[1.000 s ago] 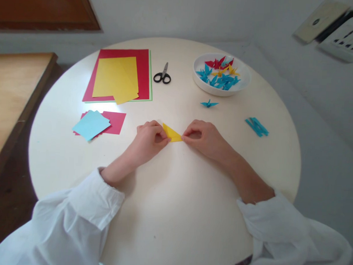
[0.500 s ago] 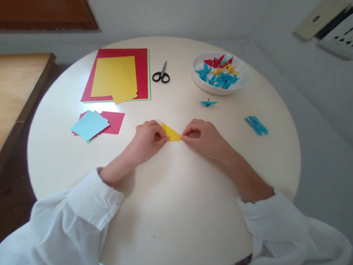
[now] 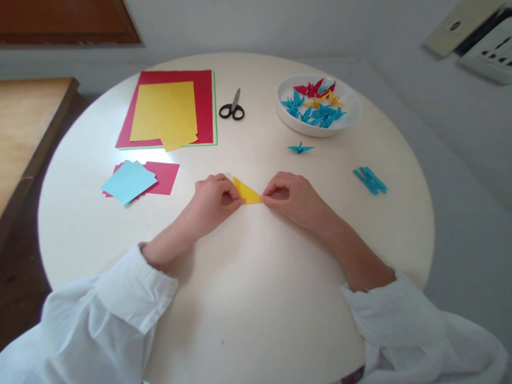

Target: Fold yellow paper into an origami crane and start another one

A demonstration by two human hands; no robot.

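A small yellow piece of paper (image 3: pixel 248 192), folded to a triangle, lies between my hands at the middle of the white table. My left hand (image 3: pixel 217 201) pinches its left side, the fingertips hiding that corner. At the opposite end, the thumb and forefinger of my right hand (image 3: pixel 292 199) are closed on the pointed right corner. Beyond my right hand sits one blue paper crane (image 3: pixel 300 149), touched by neither hand.
A white dish (image 3: pixel 284 117) holds several red, blue and yellow cranes. Black-handled scissors (image 3: pixel 232 108) lie left of it. Large yellow sheets (image 3: pixel 162 113) rest on red ones; light blue squares (image 3: pixel 129 182) lie nearer. Blue strips (image 3: pixel 370 180) are at right.
The whole view has shifted very slightly, things sitting a few pixels further left. Both hands keep the same pinch on the yellow paper.
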